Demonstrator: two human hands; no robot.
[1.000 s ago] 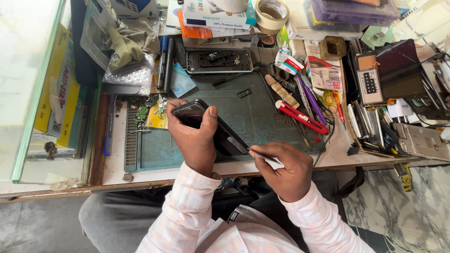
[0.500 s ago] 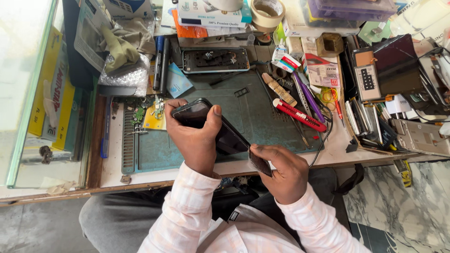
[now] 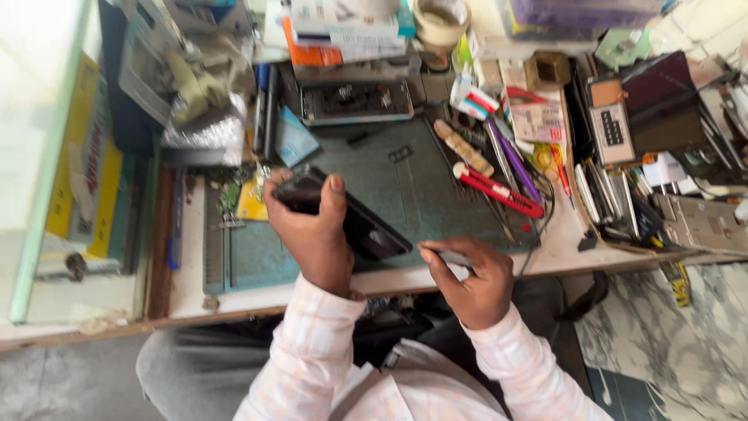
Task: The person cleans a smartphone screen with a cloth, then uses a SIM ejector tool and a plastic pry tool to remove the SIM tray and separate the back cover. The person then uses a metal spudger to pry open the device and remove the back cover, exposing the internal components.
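Phone: glossy black glass or plastic, smooth. Work mat, at 12 o'clock from the phone: matt green, rubbery. Red-handled tool, 3 o'clock: shiny plastic. Benchtop edge: worn wood. Sleeves: soft checked cloth

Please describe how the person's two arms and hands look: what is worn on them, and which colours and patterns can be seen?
Both arms wear long sleeves of a pale pink shirt with a faint white check. The left sleeve and the right sleeve end in buttoned-looking cuffs at the wrists. The left hand and the right hand are bare: no gloves, and no ring or watch shows.
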